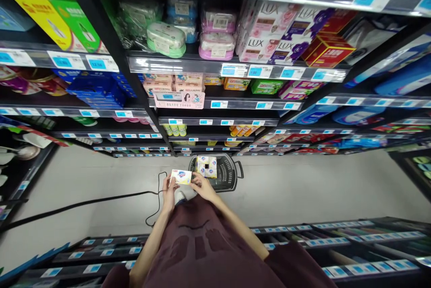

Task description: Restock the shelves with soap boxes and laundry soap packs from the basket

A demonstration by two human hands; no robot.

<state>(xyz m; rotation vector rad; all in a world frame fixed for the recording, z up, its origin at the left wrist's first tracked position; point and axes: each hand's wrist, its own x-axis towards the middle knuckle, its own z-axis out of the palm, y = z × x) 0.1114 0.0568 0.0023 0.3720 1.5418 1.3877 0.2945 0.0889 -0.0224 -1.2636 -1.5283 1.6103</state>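
A white and pale-yellow soap box (pixel 181 176) with a blue and red logo is held level in front of my body. My left hand (pixel 169 190) grips its left end, and the fingers of my right hand (pixel 202 184) close on its right end. Just beyond, on the floor, a black shopping basket (pixel 226 180) holds several similar soap boxes (pixel 210 172) laid around a small gap. The basket's handle (pixel 239 169) sticks out to the right.
Shelves of boxed soap (pixel 258 50), soap dishes (pixel 166 38) and detergent bottles (pixel 313 114) rise ahead. A black cable (pixel 101 199) runs over the floor from the left. Another shelf (pixel 111 252) stands behind me. My shoe (pixel 180 197) is beside the basket.
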